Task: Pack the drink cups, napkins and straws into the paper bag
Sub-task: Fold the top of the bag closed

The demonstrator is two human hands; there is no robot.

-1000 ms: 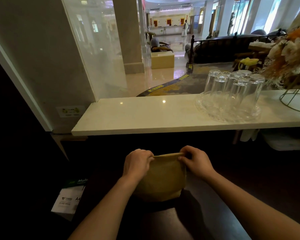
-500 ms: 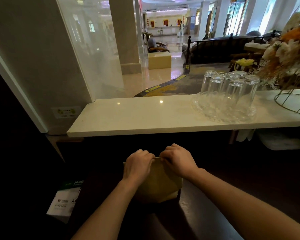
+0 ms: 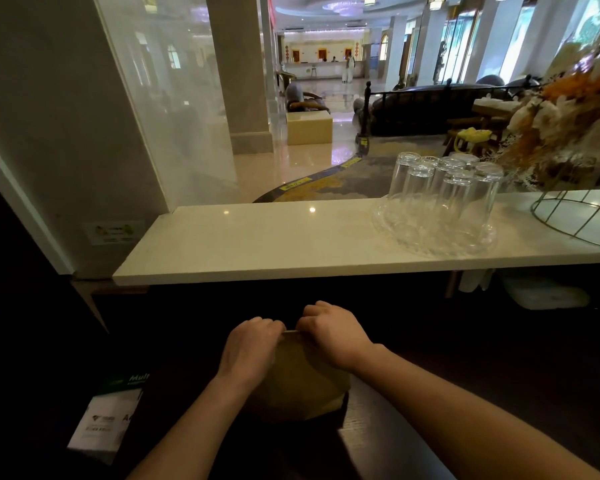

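The left hand [image 3: 253, 344] and right hand [image 3: 333, 332] have slid inward from the ends to the middle of the top edge of the paper bag [image 3: 302, 386], each grip pinching its flattened mouth, and with the bag standing at 6 o'clock on the tabletop [image 3: 499, 375], packing looks finished.

A single view — a wide-angle camera worn on the head, facing forward and tilted down along both forearms. The left hand [image 3: 250, 344] and right hand [image 3: 333, 336] sit close beneath it at lower centre, over the dark surface [image 3: 499, 358]. Farther off, the pale ledge [image 3: 257, 244] spans the frame — the lobby [image 3: 326, 98] lies beyond it.
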